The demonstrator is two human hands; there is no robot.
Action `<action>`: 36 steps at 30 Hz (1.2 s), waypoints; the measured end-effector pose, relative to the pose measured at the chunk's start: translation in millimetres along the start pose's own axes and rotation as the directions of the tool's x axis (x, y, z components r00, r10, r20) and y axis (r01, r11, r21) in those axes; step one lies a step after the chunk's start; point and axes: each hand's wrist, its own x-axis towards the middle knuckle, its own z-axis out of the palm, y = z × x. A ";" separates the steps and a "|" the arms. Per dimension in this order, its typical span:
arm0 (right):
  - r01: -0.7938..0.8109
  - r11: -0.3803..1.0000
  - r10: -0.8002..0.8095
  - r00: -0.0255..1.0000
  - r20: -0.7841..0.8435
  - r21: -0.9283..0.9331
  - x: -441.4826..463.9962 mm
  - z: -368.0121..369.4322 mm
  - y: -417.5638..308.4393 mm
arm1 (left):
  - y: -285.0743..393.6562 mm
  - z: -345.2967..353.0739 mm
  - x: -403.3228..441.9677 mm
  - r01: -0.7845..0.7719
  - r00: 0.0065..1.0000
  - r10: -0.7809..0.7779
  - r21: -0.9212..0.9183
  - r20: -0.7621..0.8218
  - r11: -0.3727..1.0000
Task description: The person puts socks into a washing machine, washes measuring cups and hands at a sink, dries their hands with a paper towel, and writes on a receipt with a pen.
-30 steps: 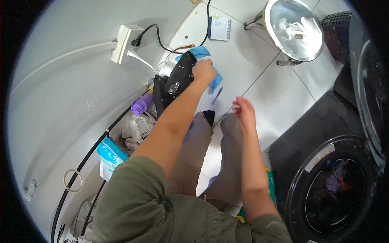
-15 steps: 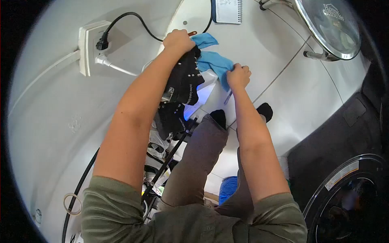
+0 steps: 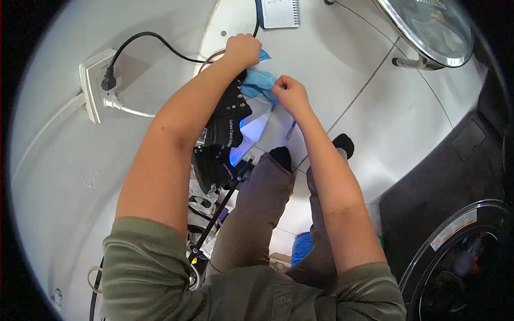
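Note:
My left hand point(image 3: 243, 51) is closed at the top of a black studded item with white lettering point(image 3: 230, 115), which looks like a high-top shoe. Blue cloth point(image 3: 259, 80) comes out from under its fingers, which are mostly hidden. To the right, my right hand point(image 3: 290, 95) pinches the bunched cloth between thumb and fingers. A second black lettered item point(image 3: 214, 163) sits just below the first. Beside both is a white object glowing blue-violet point(image 3: 251, 131), partly covered by them.
A wall socket point(image 3: 96, 85) with two plugged cables is at left. A spiral notebook point(image 3: 279, 13) lies at the top. A round metal-legged stool point(image 3: 428, 32) stands upper right, above a black front-loading machine point(image 3: 460, 267). A black-rod rack point(image 3: 214, 219) is beside my legs.
The view has shifted, so most things sit further left. My right hand has come nearer my left, and the blue cloth is more bunched between them.

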 end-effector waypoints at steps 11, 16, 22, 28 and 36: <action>-0.394 0.793 0.466 0.884 -0.046 0.466 -142.1 -82.4 -28.5 | 117.0 -118.5 -150.4 -0.061 0.984 -0.153 -0.979 -0.092 0.195; -0.393 0.002 0.363 0.857 0.365 0.920 -286.4 -149.9 -54.5 | 158.8 -171.5 -339.2 -0.004 0.984 -0.180 -0.992 0.019 -0.129; -0.535 0.088 0.227 0.832 0.506 0.840 -421.9 -195.1 -106.8 | 128.1 -214.1 -585.8 0.231 0.872 -0.369 -0.936 0.321 -0.267; -0.518 0.237 0.133 0.856 0.500 0.822 -453.5 -202.1 -133.1 | 136.9 -123.1 -789.7 0.822 0.384 -0.602 -0.556 0.700 -0.122; -0.497 0.441 0.333 0.864 0.378 0.747 -486.2 -142.9 -161.8 | -48.1 69.0 -743.0 0.609 0.286 -0.921 -0.691 -0.266 0.389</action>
